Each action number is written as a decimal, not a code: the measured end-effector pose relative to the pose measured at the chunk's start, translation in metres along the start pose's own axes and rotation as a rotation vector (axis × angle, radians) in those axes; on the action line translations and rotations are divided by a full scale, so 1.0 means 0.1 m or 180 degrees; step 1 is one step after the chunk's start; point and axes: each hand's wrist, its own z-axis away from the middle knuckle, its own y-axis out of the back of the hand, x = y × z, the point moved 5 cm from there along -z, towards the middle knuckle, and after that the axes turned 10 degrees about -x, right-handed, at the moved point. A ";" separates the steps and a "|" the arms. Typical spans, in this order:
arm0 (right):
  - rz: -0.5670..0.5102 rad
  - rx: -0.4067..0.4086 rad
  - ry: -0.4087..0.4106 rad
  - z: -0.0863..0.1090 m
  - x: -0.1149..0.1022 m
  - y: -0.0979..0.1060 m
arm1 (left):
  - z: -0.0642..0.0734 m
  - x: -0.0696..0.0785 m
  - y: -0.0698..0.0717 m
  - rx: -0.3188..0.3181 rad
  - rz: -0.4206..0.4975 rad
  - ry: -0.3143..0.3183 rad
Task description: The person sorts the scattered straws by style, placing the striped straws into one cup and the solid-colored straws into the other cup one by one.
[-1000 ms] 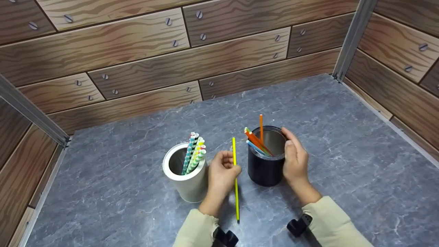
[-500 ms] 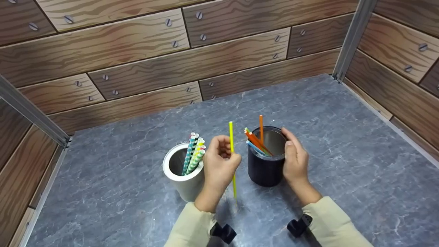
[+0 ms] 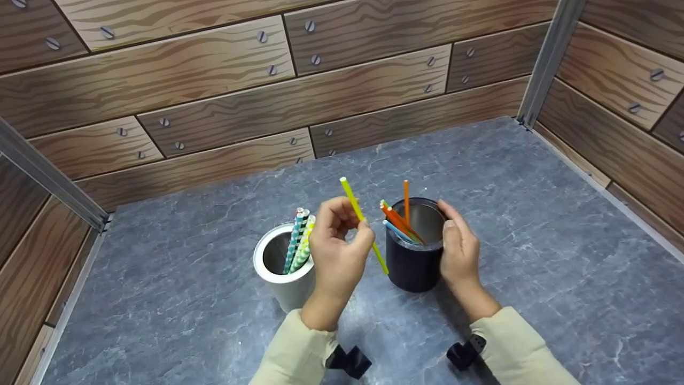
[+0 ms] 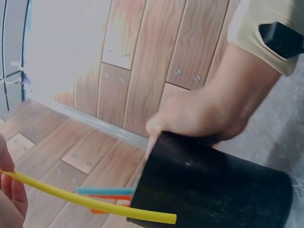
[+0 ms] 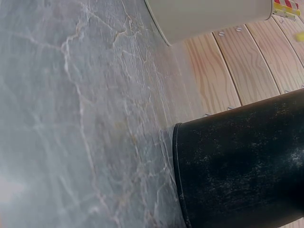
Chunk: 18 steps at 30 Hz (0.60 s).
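Note:
My left hand [image 3: 340, 251] pinches a yellow straw [image 3: 350, 193] between thumb and fingers, raised over the table between two cups. The straw tilts, its lower end beside the black cup [image 3: 414, 267]. Around the far right side of that cup curls my right hand [image 3: 462, 251], gripping near the rim. Several plain straws [image 3: 393, 216], orange, blue and green, lean inside the black cup. In the left wrist view the yellow straw [image 4: 95, 202] overlaps the cup's wall. Left of my left hand stands a white cup [image 3: 291, 291] with patterned straws [image 3: 295, 240], partly hidden by the hand.
A grey marbled tabletop [image 3: 203, 256] lies under everything. Wood-pattern walls [image 3: 224, 107] enclose it at the back and both sides, with metal posts [image 3: 548, 59] in the corners. Black cameras [image 3: 350, 361] sit on both wrists.
My left hand has lifted the yellow straw off the table and tipped it, its lower end swinging right toward the black cup. The right hand and both cups have stayed put.

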 end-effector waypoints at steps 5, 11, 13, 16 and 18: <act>-0.0008 -0.0017 0.0011 0.00 0.00 0.00 | -0.03 0.12 -0.01 0.0136 0.0132 -0.0344; 0.0055 0.0001 0.0039 0.00 0.01 0.01 | 0.01 0.22 0.00 0.0335 0.0121 -0.0894; 0.0045 0.0005 0.0018 0.00 0.01 0.00 | 0.03 0.21 0.01 0.0412 0.0140 -0.0960; 0.0029 0.0024 0.0029 0.00 0.01 0.00 | 0.06 0.16 0.01 0.0487 0.0212 -0.0956; 0.0032 0.0038 0.0054 0.00 0.00 0.01 | 0.07 0.13 -0.01 0.0484 0.0224 -0.0949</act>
